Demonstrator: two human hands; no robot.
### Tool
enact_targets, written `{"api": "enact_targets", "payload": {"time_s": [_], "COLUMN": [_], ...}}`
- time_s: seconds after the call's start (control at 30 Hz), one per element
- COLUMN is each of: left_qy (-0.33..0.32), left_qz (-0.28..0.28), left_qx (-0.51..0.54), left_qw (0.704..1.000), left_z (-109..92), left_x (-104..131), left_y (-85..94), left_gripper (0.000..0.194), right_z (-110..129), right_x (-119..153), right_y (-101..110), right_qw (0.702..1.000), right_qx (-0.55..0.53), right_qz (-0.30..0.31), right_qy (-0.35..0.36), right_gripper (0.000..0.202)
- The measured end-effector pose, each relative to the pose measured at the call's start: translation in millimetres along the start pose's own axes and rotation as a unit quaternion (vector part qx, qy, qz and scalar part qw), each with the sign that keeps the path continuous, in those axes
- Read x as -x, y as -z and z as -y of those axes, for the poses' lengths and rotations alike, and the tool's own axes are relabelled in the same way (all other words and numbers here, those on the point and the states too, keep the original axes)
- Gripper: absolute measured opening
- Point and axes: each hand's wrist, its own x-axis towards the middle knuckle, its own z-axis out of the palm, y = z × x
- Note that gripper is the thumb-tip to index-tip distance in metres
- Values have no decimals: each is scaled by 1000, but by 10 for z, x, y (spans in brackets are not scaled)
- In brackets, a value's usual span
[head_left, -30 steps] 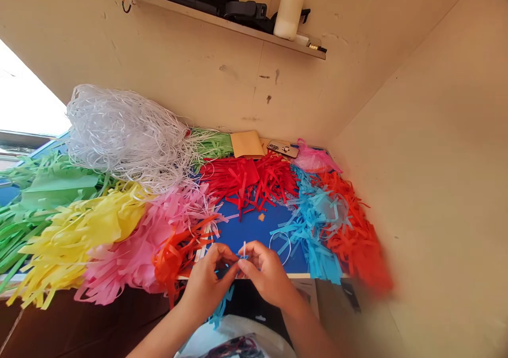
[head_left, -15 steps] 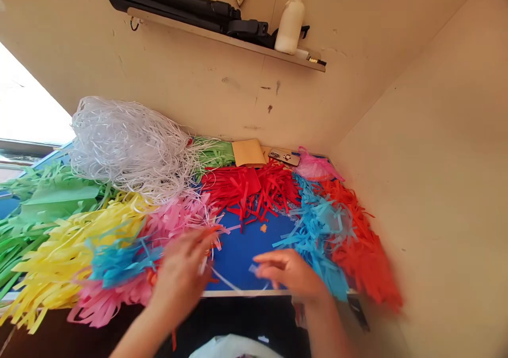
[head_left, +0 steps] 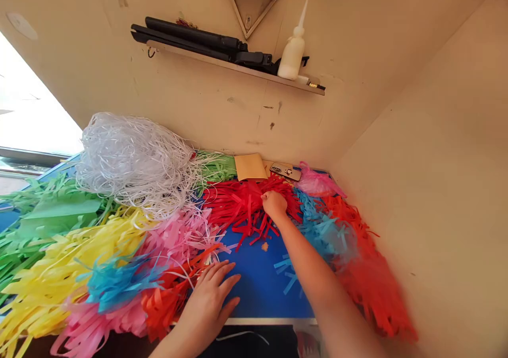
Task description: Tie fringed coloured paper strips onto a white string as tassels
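Observation:
My right hand (head_left: 274,204) reaches to the back of the blue table, its fingers pinched on the red fringed paper (head_left: 234,202). Near the front edge my left hand (head_left: 216,292) rests with its fingers stretched out, holding nothing. Orange-red fringed paper (head_left: 169,297) lies just left of that hand, with a blue fringed bundle (head_left: 117,284) and pink strips (head_left: 85,323) farther left. Under my right forearm, light blue fringed paper (head_left: 329,233) is partly hidden. A thin white strip (head_left: 246,334) hangs below the table edge.
A large heap of white strings (head_left: 130,157) stands back left, with yellow (head_left: 71,252) and green fringes (head_left: 59,210) before it. A tan paper square (head_left: 250,167), a phone (head_left: 286,172) and a pink plastic bag (head_left: 319,181) lie along the wall. The wall shelf (head_left: 222,63) holds a white bottle (head_left: 291,59).
My right hand has moved from the front of the table up to the red fringed paper. My left hand has come down and opened flat. The view has tilted up slightly.

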Motion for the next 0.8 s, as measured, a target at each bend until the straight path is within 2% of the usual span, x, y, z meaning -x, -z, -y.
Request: {"api": "enact_targets", "payload": {"time_s": [0.2, 0.3, 0.37, 0.43, 0.5, 0.53, 0.6, 0.7, 0.8], "left_qy": [-6, -14, -4, 22, 55, 71, 84, 58, 46], "left_qz": [-21, -38, -73, -136, -214, -239, -256, -241, -232], "left_qx": [21, 23, 28, 28, 14, 3, -11, -17, -24], "left_qw": [1000, 999, 997, 990, 975, 968, 963, 969, 971], "left_z": [-37, -74, -114, -160, -188, -187, -149, -32, 96], "left_x": [-214, -369, -569, -871, -1230, -1401, -1669, -1816, -1755], "left_y": [103, 130, 135, 121, 93, 79, 67, 89, 122], "left_gripper": [28, 26, 26, 28, 40, 46, 52, 49, 47], "right_z": [-189, -206, -141, -13, 144, 217, 317, 321, 242], "right_x": [-87, -82, -20, 102, 281, 388, 614, 934, 1192], "right_y": [187, 357, 459, 531, 568, 574, 565, 505, 375], "right_qw": [1000, 999, 997, 993, 989, 987, 981, 964, 937], "right_qx": [-11, -29, -37, -40, -41, -41, -44, -104, -231], "right_qz": [6, -29, -65, -100, -120, -127, -146, -185, -210], "right_qy": [12, 21, 29, 47, 74, 88, 117, 159, 153], "right_gripper": [30, 28, 29, 30, 29, 27, 26, 25, 26]}}
